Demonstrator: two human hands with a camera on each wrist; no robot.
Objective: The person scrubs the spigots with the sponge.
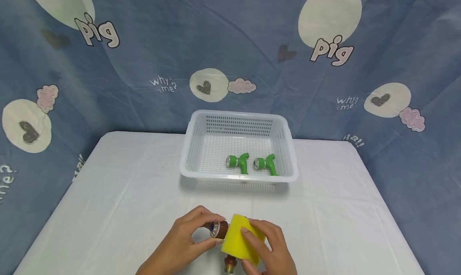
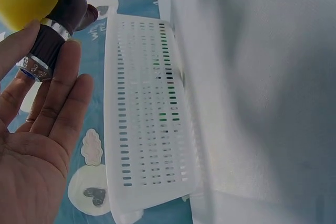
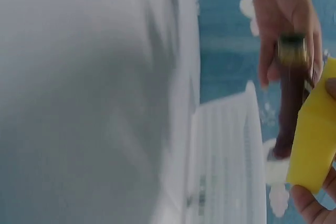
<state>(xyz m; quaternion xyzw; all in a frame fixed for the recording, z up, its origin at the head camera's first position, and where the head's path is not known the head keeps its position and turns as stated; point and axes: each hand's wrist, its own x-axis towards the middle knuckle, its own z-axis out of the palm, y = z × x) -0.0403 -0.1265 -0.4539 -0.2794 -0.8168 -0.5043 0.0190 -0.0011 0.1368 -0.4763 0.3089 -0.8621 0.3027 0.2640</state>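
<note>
In the head view, my left hand (image 1: 181,239) pinches the round, metal-rimmed end of a brown tap (image 1: 223,229) between thumb and fingers. My right hand (image 1: 271,247) holds a yellow sponge (image 1: 235,239) bent against the tap, covering its middle. Below the sponge pokes out the tap's brass-coloured end (image 1: 229,268). The left wrist view shows the dark body of the tap (image 2: 48,48) with a silver ring, held above the table. From the right wrist, the sponge (image 3: 312,140) sits beside the tap (image 3: 292,103), which looks blurred.
Behind the hands stands a white plastic basket (image 1: 239,178) with slotted walls. Two green taps, one on the left (image 1: 239,163) and one on the right (image 1: 266,164), lie inside it. A white cloth covers the table (image 1: 126,211). Blue printed fabric (image 1: 230,39) hangs behind.
</note>
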